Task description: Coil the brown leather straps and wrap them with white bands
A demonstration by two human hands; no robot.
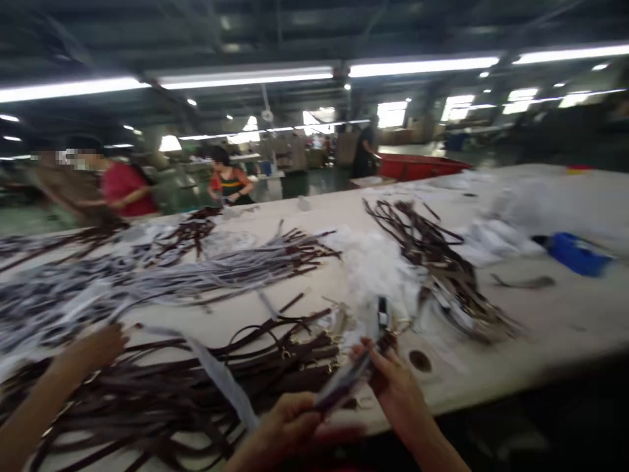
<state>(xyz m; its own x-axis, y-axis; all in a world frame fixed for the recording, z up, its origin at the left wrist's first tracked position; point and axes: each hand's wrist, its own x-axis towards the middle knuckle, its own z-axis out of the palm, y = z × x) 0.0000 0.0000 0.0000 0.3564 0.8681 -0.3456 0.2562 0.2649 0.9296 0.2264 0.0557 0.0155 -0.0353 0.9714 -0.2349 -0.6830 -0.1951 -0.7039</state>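
Observation:
At the table's front edge my left hand (289, 423) is closed round the lower end of a dark strap bundle (344, 383), partly wrapped in something pale. My right hand (393, 377) grips the upper end of that bundle, where a dark piece with a white patch sticks up. Motion blur hides the fine detail. Left of my hands lies a heap of dark brown straps (187, 387) with metal clasps. A long pale strip (216, 373) crosses over it.
A co-worker's hand (98, 347) reaches in at the left. Wrapped straps (230, 265) and brown straps (437, 255) cover parts of the white table (496, 360). White wrapping (378, 262), a blue object (580, 254) and a table hole (420, 360) also show. People stand beyond.

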